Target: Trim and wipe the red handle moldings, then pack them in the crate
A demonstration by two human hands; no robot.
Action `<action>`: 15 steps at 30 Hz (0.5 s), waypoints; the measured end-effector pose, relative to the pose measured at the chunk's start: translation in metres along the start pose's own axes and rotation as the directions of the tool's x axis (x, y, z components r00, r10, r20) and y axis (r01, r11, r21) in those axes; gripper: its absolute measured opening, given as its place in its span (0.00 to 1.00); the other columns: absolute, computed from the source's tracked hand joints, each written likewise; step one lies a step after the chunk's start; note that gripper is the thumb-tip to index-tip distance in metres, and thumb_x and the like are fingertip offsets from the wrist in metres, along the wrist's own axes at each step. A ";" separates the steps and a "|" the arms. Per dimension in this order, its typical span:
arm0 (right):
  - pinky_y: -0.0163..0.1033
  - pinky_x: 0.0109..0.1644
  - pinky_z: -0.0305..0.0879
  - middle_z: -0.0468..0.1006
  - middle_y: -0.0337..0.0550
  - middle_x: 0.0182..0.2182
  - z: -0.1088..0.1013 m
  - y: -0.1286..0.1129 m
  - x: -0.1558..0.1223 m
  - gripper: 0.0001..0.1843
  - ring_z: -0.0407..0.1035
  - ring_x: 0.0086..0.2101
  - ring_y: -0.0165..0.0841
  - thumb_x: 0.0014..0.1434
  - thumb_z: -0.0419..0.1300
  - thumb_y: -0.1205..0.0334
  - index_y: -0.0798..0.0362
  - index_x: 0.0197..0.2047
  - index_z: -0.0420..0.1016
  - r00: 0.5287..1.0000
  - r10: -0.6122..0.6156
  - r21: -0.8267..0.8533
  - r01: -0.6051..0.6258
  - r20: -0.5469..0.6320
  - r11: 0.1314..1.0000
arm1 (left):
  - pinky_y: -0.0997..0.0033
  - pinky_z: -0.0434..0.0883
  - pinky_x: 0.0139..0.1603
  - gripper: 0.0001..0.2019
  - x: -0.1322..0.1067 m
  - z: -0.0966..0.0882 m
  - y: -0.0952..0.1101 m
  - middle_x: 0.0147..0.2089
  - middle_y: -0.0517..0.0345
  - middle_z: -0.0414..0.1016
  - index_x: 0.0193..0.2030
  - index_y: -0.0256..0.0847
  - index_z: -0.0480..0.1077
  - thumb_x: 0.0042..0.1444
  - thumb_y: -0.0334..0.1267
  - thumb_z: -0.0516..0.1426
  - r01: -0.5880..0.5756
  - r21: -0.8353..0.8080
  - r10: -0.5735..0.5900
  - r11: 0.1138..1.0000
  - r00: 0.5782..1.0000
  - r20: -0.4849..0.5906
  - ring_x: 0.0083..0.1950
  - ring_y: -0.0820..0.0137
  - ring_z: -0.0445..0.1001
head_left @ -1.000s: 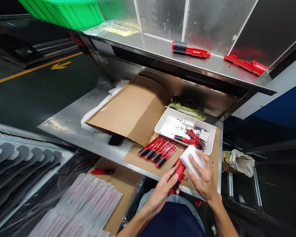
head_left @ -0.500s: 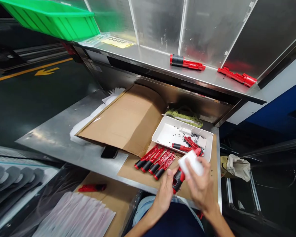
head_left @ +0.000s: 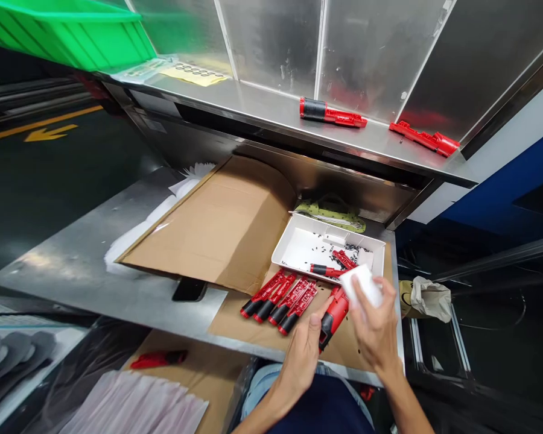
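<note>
Left hand (head_left: pixel 298 369) — red handle (head_left: pixel 335 316); right hand (head_left: pixel 375 337) — white block (head_left: pixel 362 286)

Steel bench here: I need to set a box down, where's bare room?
The steel bench is bare left of the cardboard sheet, beside the phone. The upper shelf is free between the yellow paper and the red handle part. It's crowded around the white tray, left hand and right hand.
</note>
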State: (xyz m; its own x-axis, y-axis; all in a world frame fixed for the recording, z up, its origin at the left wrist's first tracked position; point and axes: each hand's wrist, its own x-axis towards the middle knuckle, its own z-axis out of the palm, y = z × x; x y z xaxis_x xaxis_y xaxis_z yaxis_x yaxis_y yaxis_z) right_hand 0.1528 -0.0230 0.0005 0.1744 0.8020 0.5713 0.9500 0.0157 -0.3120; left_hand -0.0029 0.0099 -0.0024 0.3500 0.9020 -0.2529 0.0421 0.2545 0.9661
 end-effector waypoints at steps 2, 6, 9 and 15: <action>0.46 0.45 0.76 0.60 0.54 0.56 -0.001 0.004 -0.001 0.20 0.70 0.50 0.42 0.68 0.52 0.58 0.45 0.60 0.74 0.999 -0.043 0.060 0.043 0.011 0.997 | 0.62 0.74 0.41 0.42 0.004 0.000 -0.001 0.34 0.48 0.80 0.60 0.35 0.73 0.57 0.70 0.46 0.042 -0.022 -0.040 0.999 0.997 0.069 0.37 0.60 0.76; 0.51 0.50 0.73 0.59 0.54 0.56 -0.005 0.021 0.006 0.20 0.66 0.54 0.45 0.68 0.53 0.58 0.46 0.61 0.73 0.996 0.073 0.072 -0.070 -0.041 0.995 | 0.73 0.59 0.21 0.49 0.009 0.000 0.000 0.24 0.58 0.71 0.63 0.30 0.69 0.51 0.74 0.51 0.214 -0.128 -0.184 0.968 0.960 0.211 0.21 0.73 0.62; 0.51 0.53 0.71 0.58 0.54 0.58 -0.009 0.028 0.010 0.21 0.64 0.56 0.44 0.68 0.53 0.59 0.44 0.62 0.71 0.997 0.079 0.127 -0.078 -0.001 0.989 | 0.75 0.56 0.20 0.45 0.008 -0.001 0.007 0.30 0.55 0.75 0.64 0.31 0.68 0.51 0.69 0.55 0.299 -0.242 -0.236 0.923 0.937 0.257 0.23 0.75 0.62; 0.52 0.52 0.72 0.58 0.54 0.58 -0.010 0.024 0.010 0.21 0.65 0.55 0.45 0.67 0.53 0.60 0.45 0.63 0.71 0.993 0.105 0.062 -0.102 -0.049 0.993 | 0.76 0.57 0.21 0.39 0.004 -0.006 0.014 0.31 0.55 0.75 0.64 0.33 0.68 0.55 0.64 0.56 0.307 -0.284 -0.236 0.908 0.937 0.257 0.25 0.75 0.62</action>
State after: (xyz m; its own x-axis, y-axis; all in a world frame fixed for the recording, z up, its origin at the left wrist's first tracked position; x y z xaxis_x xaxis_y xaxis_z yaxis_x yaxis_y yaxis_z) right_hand 0.1804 -0.0210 0.0063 0.2857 0.7688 0.5721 0.9093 -0.0291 -0.4151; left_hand -0.0061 0.0190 0.0094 0.5586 0.6953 -0.4523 -0.1197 0.6072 0.7855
